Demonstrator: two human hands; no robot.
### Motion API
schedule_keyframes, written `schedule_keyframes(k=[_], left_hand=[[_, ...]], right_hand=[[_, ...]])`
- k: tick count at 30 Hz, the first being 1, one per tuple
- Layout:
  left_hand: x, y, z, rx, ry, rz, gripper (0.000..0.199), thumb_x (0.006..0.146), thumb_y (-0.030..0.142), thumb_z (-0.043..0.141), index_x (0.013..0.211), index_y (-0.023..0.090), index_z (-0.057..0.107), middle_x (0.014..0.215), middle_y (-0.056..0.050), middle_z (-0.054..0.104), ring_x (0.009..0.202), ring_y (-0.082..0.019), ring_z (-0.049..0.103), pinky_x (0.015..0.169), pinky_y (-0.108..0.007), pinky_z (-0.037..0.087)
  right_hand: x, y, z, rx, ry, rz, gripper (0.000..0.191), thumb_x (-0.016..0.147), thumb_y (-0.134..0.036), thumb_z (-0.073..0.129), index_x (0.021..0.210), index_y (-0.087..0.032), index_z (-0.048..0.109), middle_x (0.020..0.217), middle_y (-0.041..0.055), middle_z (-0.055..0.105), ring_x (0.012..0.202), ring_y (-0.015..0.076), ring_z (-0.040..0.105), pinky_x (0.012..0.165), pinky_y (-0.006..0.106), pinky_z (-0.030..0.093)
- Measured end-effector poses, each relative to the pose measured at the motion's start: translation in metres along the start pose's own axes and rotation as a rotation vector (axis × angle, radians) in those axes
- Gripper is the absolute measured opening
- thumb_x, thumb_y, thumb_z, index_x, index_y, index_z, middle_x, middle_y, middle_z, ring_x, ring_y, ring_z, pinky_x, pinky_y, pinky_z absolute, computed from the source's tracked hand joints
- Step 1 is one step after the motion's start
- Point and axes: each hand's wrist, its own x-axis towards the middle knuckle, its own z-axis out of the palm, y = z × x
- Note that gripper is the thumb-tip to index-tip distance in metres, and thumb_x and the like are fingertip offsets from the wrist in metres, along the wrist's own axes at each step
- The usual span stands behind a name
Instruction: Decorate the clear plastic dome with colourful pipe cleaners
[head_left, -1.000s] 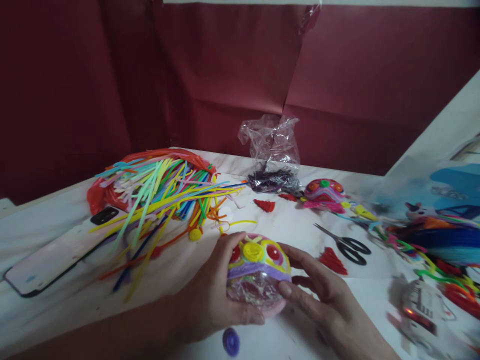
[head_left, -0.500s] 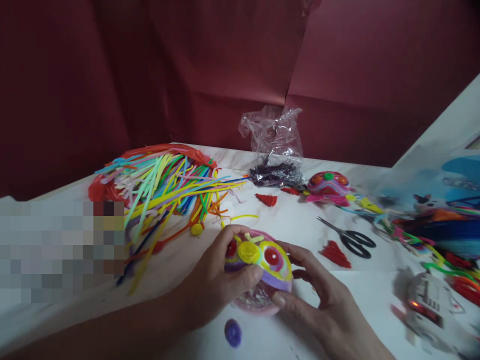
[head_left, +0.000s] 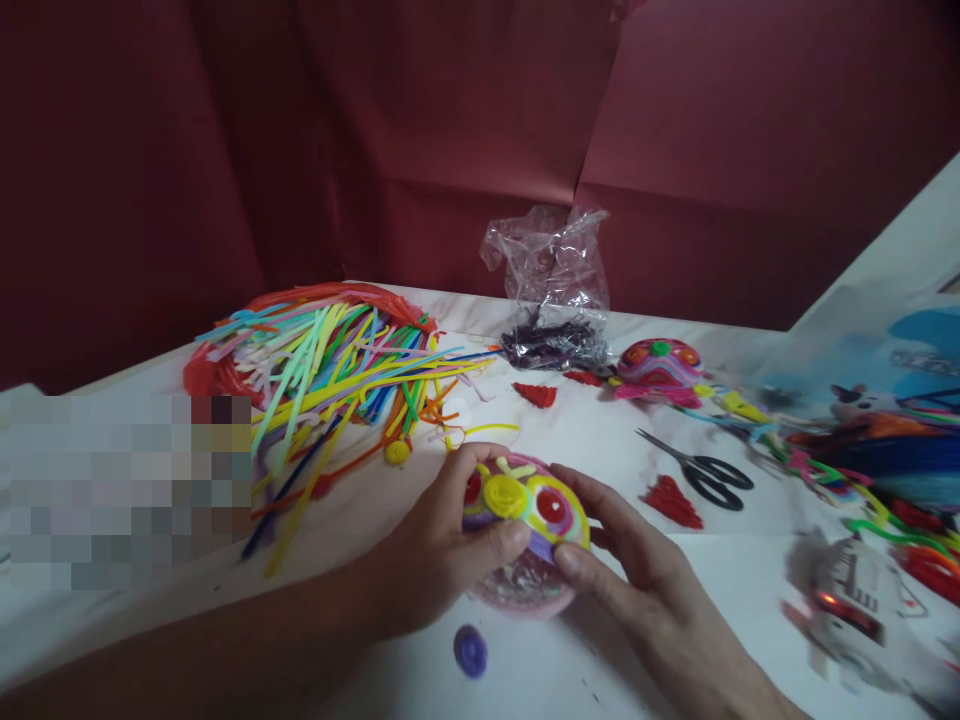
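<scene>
Between my hands is a round craft face (head_left: 553, 507) with red eyes ringed in yellow, a yellow coiled nose, a purple band and a clear lower part with a pink rim. My left hand (head_left: 457, 545) grips its left side, thumb lying across the front below the nose. On the right side, my right hand (head_left: 637, 570) holds it with the thumb on the purple band and fingers behind the edge. A purple coil (head_left: 470, 651) lies on the table just below the face.
Colourful pipe cleaners (head_left: 322, 370) spread at the left. A clear bag (head_left: 555, 290) stands at the back. Right of centre are a pink craft face (head_left: 660, 370), black scissors (head_left: 705, 472) and a red triangular piece (head_left: 673, 502). A white device (head_left: 855, 610) sits lower right.
My right thumb has moved up from the clear lower part onto the purple band. The face is tilted slightly differently, and the view has shifted a little.
</scene>
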Motion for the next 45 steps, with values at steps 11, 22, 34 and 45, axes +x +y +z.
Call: schedule_keyframes(k=[11, 22, 34, 45], left_hand=[[0.007, -0.002, 0.003, -0.066, 0.070, -0.035, 0.041, 0.075, 0.027, 0.061, 0.109, 0.018, 0.040, 0.102, -0.006, 0.056, 0.093, -0.022, 0.055, 0.080, -0.035, 0.043], [0.007, 0.003, 0.009, -0.079, 0.112, -0.039, 0.045, 0.071, 0.033, 0.063, 0.107, 0.017, 0.041, 0.099, -0.006, 0.055, 0.092, -0.022, 0.054, 0.079, -0.035, 0.043], [0.006, -0.011, 0.010, -0.003, 0.110, 0.031, 0.059, 0.074, 0.048, 0.063, 0.121, 0.019, 0.039, 0.116, -0.010, 0.052, 0.107, -0.025, 0.052, 0.090, -0.037, 0.042], [0.007, -0.016, 0.006, -0.088, 0.096, -0.007, 0.049, 0.080, 0.043, 0.059, 0.120, 0.022, 0.039, 0.119, -0.007, 0.055, 0.109, -0.023, 0.053, 0.089, -0.033, 0.042]], right_hand=[[-0.003, -0.002, 0.001, 0.268, -0.061, 0.084, 0.049, 0.089, -0.043, 0.067, 0.129, -0.027, 0.044, 0.125, 0.0043, 0.043, 0.107, 0.0246, 0.045, 0.090, 0.034, 0.043], [0.004, -0.001, -0.001, 0.323, -0.062, 0.098, 0.041, 0.090, -0.045, 0.065, 0.124, -0.026, 0.050, 0.126, 0.0050, 0.043, 0.105, 0.0246, 0.048, 0.089, 0.033, 0.044], [0.008, -0.002, -0.001, 0.409, -0.082, 0.069, 0.037, 0.093, -0.040, 0.064, 0.121, -0.023, 0.048, 0.124, 0.0059, 0.045, 0.114, 0.0250, 0.041, 0.090, 0.028, 0.044], [0.010, 0.002, -0.005, 0.491, -0.076, 0.046, 0.036, 0.091, -0.039, 0.067, 0.119, -0.022, 0.052, 0.120, 0.0064, 0.048, 0.110, 0.0259, 0.045, 0.088, 0.031, 0.044]])
